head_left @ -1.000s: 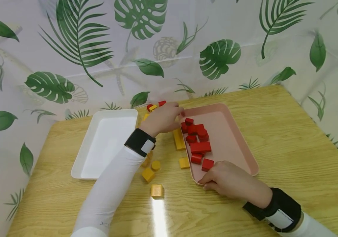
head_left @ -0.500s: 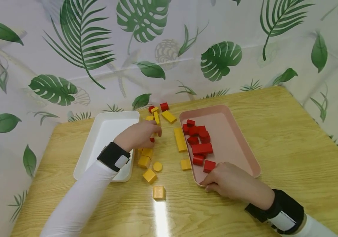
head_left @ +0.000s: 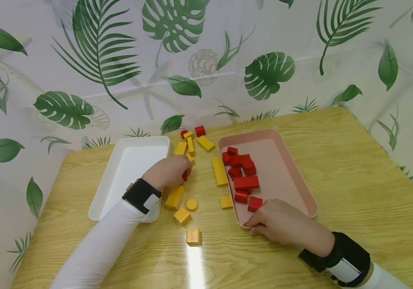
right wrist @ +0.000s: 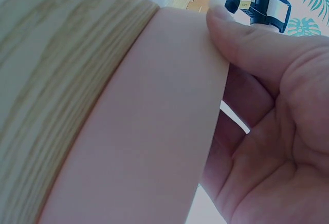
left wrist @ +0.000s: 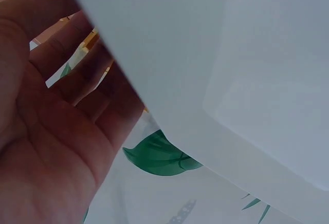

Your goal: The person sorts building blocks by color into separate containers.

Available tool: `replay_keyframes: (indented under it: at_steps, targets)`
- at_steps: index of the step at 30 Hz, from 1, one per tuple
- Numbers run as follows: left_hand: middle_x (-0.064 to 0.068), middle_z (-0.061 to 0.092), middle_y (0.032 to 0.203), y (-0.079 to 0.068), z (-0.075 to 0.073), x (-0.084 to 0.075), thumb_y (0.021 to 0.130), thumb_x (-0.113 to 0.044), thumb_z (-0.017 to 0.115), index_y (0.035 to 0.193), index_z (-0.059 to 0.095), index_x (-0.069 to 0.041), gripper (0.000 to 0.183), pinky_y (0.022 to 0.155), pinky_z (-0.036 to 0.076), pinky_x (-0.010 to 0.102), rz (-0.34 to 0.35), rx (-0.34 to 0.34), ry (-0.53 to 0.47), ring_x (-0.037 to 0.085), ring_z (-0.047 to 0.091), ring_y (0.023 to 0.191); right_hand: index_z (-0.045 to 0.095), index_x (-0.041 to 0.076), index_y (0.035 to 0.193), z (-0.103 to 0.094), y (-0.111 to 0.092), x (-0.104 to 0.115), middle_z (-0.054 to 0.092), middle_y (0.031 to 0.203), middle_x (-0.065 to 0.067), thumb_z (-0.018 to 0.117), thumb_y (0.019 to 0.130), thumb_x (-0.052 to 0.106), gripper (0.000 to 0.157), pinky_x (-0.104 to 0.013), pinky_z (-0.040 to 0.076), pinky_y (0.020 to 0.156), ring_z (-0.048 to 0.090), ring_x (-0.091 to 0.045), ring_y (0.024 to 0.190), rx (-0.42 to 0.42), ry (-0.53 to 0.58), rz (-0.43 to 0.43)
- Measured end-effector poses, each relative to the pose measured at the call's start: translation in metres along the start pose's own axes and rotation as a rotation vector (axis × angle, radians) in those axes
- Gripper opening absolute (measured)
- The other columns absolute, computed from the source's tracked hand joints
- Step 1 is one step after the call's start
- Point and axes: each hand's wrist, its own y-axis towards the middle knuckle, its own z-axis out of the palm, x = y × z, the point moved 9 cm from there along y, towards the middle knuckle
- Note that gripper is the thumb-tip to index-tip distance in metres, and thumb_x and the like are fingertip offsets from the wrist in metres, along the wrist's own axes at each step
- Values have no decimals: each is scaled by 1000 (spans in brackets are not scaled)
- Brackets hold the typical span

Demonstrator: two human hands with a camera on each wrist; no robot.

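My left hand (head_left: 168, 171) reaches over the right side of a white tray (head_left: 114, 180), fingers bent down onto a red block (head_left: 185, 176) among yellow ones. The left wrist view shows that tray's wall (left wrist: 169, 70) covering my fingertips and the block. With my right hand (head_left: 280, 220) I grip the near edge of a pink tray (head_left: 282, 176), thumb on one side of its wall (right wrist: 139, 116) and fingers on the other. Several red blocks (head_left: 246, 182) lie along the pink tray's left side.
Several yellow blocks lie between the trays, including a long one (head_left: 219, 171), a round one (head_left: 192, 204) and a cube (head_left: 193, 237) nearest me. A red block (head_left: 200, 131) and a red round piece (head_left: 184, 134) lie at the back by the patterned cloth (head_left: 221, 80).
My left hand has moved from the pink tray's far left corner back to the blocks beside the white tray and down onto a red block. My right hand keeps its hold on the pink tray.
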Motion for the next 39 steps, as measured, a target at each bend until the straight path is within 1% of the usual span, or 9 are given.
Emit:
replay_keyframes:
  at_steps: [6,10,15,18,21,24,27,33,39]
  targets:
    - [2,53,83,5,-9,0,82,-13,63,89,63,-15,7,61,42,23,6,-18,-122,16,51,75,73,24,97,-1,-1,0,64,86,20,70,77,28,21,-24,46,65,55,3,73,-8,-14,-10]
    - [0,53,89,9,-22,-12,81,-14,64,94,65,-13,13,66,43,22,49,-55,-119,15,50,78,73,24,96,-2,-2,2,64,86,19,70,77,27,20,-24,46,65,56,3,74,-16,-15,-19]
    - [-2,53,93,18,-44,-40,80,-14,65,102,67,-12,22,74,42,20,142,-138,-68,13,49,82,73,24,96,-2,-3,3,64,87,19,69,77,27,19,-26,47,67,57,2,75,-24,-25,-30]
    - [-1,53,94,25,-59,-63,80,-15,64,100,67,-12,20,74,41,20,221,-204,-37,12,48,82,73,24,96,-3,-5,3,64,87,19,69,78,28,19,-27,47,68,57,1,77,-33,-27,-37]
    - [-1,52,94,35,-67,-84,81,-18,65,97,65,-13,17,73,40,20,265,-234,-32,12,48,81,73,24,95,-3,-6,3,64,87,19,69,78,27,18,-27,47,68,57,0,77,-44,-25,-45]
    - [-1,52,94,46,-68,-97,81,-18,64,98,63,-13,17,72,40,20,269,-228,-50,13,48,82,73,24,95,-4,-6,3,64,88,19,69,78,27,18,-26,47,68,57,0,78,-49,-15,-49]
    - [-1,50,96,55,-66,-103,82,-17,62,100,61,-14,18,73,40,19,261,-222,-59,12,48,83,73,24,95,-4,-4,4,64,87,19,69,78,27,18,-26,47,68,57,1,78,-45,-3,-46]
    - [-1,49,99,65,-54,-104,82,-19,64,104,60,-15,22,76,40,19,260,-213,-64,13,47,85,73,24,96,-3,-4,3,64,88,19,69,78,28,19,-26,47,69,57,1,78,-26,11,-31]
    - [-1,49,102,67,-51,-104,81,-19,65,108,59,-14,28,80,39,19,277,-249,-58,11,45,87,73,24,95,-3,-5,2,64,88,18,69,77,28,18,-26,47,69,57,2,78,-34,13,-33]
